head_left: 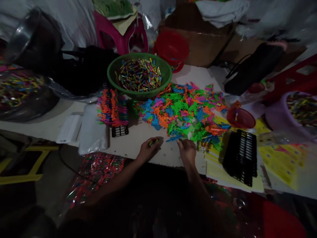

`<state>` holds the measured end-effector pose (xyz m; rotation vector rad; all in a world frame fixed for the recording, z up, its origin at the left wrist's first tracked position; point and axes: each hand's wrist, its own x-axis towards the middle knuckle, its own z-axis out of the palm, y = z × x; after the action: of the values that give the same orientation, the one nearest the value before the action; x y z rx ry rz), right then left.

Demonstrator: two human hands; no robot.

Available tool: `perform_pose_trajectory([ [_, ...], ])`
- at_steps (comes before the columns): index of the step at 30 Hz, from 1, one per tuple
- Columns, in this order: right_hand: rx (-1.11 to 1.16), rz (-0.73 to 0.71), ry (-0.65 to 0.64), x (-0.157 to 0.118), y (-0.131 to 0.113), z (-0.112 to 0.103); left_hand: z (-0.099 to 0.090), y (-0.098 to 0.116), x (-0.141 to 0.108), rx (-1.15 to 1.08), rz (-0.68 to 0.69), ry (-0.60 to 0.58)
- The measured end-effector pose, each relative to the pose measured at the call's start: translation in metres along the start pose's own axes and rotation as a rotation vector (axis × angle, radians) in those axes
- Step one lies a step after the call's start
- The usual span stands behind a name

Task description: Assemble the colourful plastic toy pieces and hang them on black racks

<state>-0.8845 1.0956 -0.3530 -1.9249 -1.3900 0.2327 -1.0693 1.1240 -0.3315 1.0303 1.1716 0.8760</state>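
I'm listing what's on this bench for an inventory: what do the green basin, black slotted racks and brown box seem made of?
Green basin: likely plastic, faintly glossy, with an even-coloured smooth rim.
Black slotted racks: probably moulded plastic, given their thin regular bars; coated metal is possible.
Brown box: apparently cardboard, dull and flat-sided.

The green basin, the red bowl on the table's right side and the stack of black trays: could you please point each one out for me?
Green basin (140, 95): head view, on its near outer wall.
Red bowl (244, 123): head view, on its near wall.
Black trays (231, 153): head view, on the stack's left side.
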Motion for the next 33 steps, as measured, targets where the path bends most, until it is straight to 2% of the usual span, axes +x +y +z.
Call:
perform_pose_trajectory([
  [2, 0.008, 0.064, 0.021, 0.008, -0.005, 0.005, 0.000, 0.000, 0.000, 0.045, 0.011, -0.007],
  [4, -0.021, 0.101, -0.016, 0.016, -0.013, 0.010, 0.001, 0.000, 0.001, 0.133, 0.052, -0.006],
  [8, -0.027, 0.144, -0.100, 0.026, -0.024, 0.019, 0.011, 0.004, 0.010, 0.327, 0.304, -0.036],
  [10, 0.078, 0.094, -0.116, 0.026, -0.023, 0.021, 0.018, 0.007, 0.018, 0.372, 0.353, -0.092],
  [14, 0.342, 0.029, -0.032, 0.019, -0.014, 0.019, 0.027, 0.009, 0.021, 0.361, 0.246, -0.190],
  [16, 0.309, 0.079, 0.056, 0.010, -0.012, 0.014, 0.027, 0.007, 0.013, 0.313, 0.148, -0.272],
  [18, 0.153, 0.139, 0.115, 0.001, -0.014, 0.011, 0.024, 0.005, 0.002, 0.297, 0.090, -0.317],
  [21, -0.029, 0.169, 0.080, -0.006, -0.023, 0.013, 0.017, 0.001, -0.010, 0.304, 0.083, -0.265],
  [27, -0.060, 0.169, -0.039, 0.002, -0.026, 0.017, 0.004, -0.001, -0.011, 0.205, 0.057, -0.120],
  [30, -0.024, 0.033, -0.045, -0.001, -0.018, 0.009, 0.005, 0.003, -0.006, 0.090, 0.041, -0.075],
  [33, 0.112, -0.102, -0.080, -0.010, -0.014, 0.002, 0.015, 0.005, 0.000, 0.024, 0.031, -0.085],
])
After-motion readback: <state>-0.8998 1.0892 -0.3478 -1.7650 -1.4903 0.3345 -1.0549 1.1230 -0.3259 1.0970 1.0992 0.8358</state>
